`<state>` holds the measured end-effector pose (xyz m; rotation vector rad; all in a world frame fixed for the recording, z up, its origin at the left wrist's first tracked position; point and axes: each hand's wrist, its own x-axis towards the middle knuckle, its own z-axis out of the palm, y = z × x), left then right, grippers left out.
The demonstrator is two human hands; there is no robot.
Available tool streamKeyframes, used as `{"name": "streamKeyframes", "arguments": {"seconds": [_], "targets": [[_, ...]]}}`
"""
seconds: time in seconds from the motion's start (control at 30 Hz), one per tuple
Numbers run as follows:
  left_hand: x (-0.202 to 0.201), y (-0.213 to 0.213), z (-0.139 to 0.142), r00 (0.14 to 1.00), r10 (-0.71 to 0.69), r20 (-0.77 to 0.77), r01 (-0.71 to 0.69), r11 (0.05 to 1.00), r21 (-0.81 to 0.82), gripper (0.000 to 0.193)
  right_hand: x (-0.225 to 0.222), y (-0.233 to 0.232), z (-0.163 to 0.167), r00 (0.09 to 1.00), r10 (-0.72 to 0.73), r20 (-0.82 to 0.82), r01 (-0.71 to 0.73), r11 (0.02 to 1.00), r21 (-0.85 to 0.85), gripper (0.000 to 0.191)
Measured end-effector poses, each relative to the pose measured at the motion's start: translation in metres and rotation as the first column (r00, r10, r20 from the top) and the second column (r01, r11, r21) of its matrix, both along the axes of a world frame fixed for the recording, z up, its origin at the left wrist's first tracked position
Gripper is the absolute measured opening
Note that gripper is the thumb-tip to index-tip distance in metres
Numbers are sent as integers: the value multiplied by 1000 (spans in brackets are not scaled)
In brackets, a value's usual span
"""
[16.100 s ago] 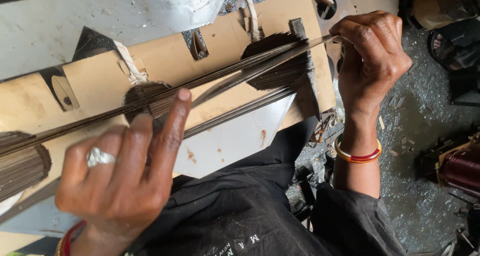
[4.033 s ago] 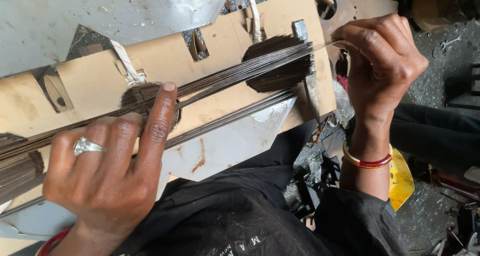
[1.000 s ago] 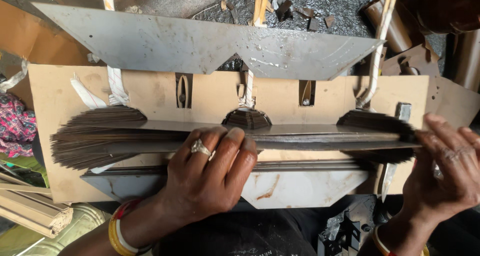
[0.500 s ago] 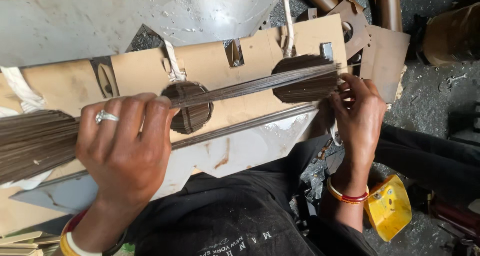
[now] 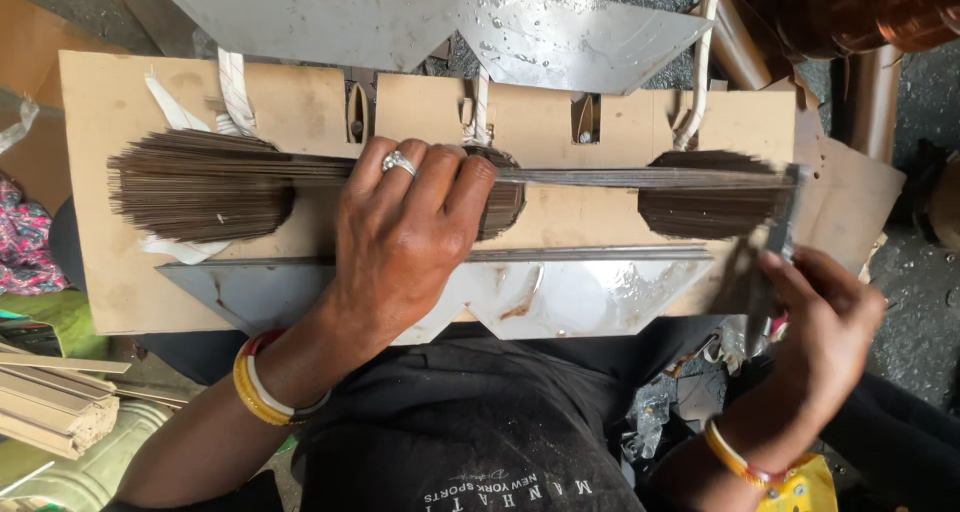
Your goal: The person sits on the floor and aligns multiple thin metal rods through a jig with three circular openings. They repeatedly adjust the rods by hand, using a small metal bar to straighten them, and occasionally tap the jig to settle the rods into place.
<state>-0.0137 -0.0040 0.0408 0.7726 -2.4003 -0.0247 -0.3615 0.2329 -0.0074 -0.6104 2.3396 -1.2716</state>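
A long bundle of thin dark wires [image 5: 620, 177] lies left to right across a tan board [image 5: 100, 102] and fans out at a wide left end [image 5: 200, 187]. My left hand [image 5: 410, 232], with a ring on one finger, presses down on the middle of the bundle, fingers curled over it. At the right end, my right hand [image 5: 820, 322] grips a flat grey metal piece [image 5: 765, 262], blurred, held up against the wire tips. Grey metal plates lie above [image 5: 400, 12] and below [image 5: 560, 302] the board. White cloth ties [image 5: 235, 87] loop around the wires.
Copper-coloured coils [image 5: 860, 7] sit at the top right. A stack of wooden slats [image 5: 50, 412] lies at the lower left, patterned cloth [image 5: 20, 242] at the left edge. A yellow object [image 5: 810, 487] is by my right wrist. The dark floor at the right holds scraps.
The view has swung back square over the board. My right hand has left the wire ends and now holds the flat metal piece against them. My left hand stays on the bundle's middle.
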Motion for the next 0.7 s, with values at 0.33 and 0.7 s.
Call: {"name": "streamKeyframes", "arguments": {"seconds": [0.33, 0.7], "targets": [[-3, -8, 8, 999, -34, 20, 34, 999, 32, 9, 86, -33, 37, 978, 169, 125, 7, 565, -825, 32], [-3, -15, 7, 999, -40, 22, 39, 998, 49, 9, 134, -105, 12, 914, 398, -85, -384, 776, -499, 22]]}}
